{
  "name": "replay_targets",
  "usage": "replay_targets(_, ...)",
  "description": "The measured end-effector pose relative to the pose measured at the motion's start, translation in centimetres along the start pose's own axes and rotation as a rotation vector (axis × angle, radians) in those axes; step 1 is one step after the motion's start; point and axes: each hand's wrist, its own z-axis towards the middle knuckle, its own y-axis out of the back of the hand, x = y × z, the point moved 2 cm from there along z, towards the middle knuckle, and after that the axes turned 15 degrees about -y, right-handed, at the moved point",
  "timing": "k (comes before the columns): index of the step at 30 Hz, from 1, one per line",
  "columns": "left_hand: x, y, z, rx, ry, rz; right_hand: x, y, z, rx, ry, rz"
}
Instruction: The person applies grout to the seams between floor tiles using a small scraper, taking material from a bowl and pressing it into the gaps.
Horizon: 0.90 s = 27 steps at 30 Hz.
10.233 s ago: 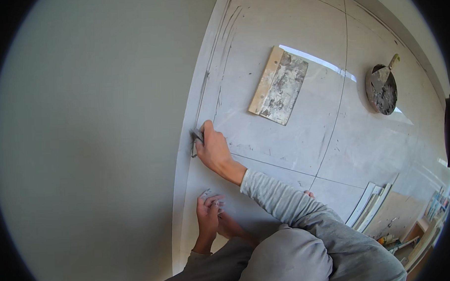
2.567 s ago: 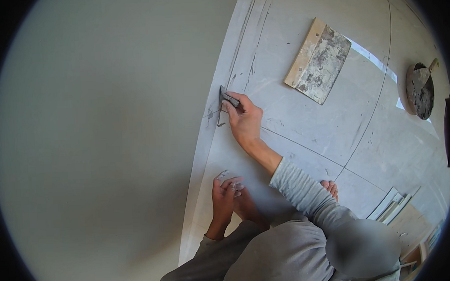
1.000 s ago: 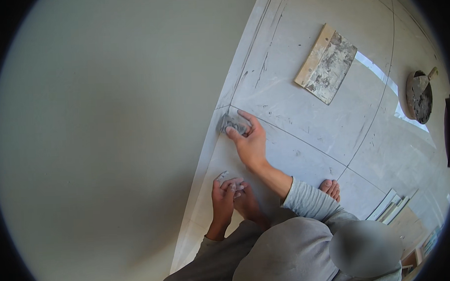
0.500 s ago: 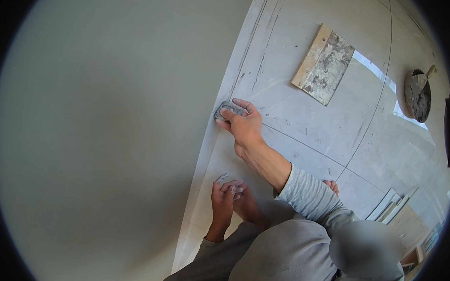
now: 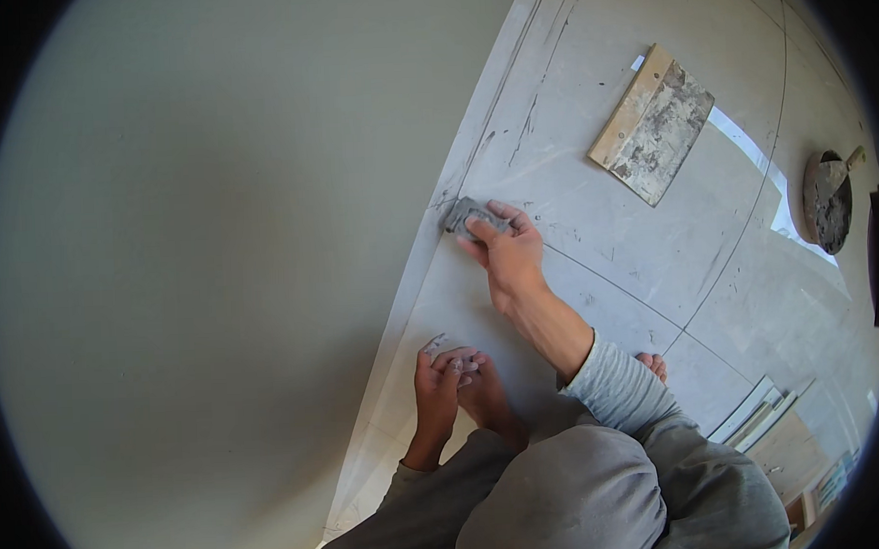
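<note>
My right hand presses a dark grey rectangular pad or blade where the white skirting meets the tiled floor, its fingers bent over the pad. Below it, my left hand rests by my bare left foot with bent, putty-smeared fingers; whether anything is inside them I cannot make out. A wide scraper with a wooden edge and smeared plate lies on the tiles above my right hand. Further right stands a round pan of dark paste with a putty knife in it.
A plain grey-green wall fills the left side. My knees fill the bottom, with my right toes on the tiles. At lower right lie white strips, a board and other clutter near the rim.
Over ten seconds my right hand has worked back and forth along the skirting, turning the pad flatter. In the last half second it shifted slightly rightward. My left hand stays put.
</note>
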Motion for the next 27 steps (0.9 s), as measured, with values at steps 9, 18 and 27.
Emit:
replay_targets(9,-0.3,-0.3,0.0,0.007,0.005,-0.001,1.9,-2.2,-0.3,0.014,0.193,-0.076)
replay_targets(18,-0.2,-0.8,0.0,0.016,0.003,0.010,-0.2,0.5,2.7,-0.245,0.695,-0.667)
replay_targets(27,-0.5,-0.5,-0.3,0.015,0.001,0.014,2.4,-0.3,2.3,-0.145,0.656,-0.440)
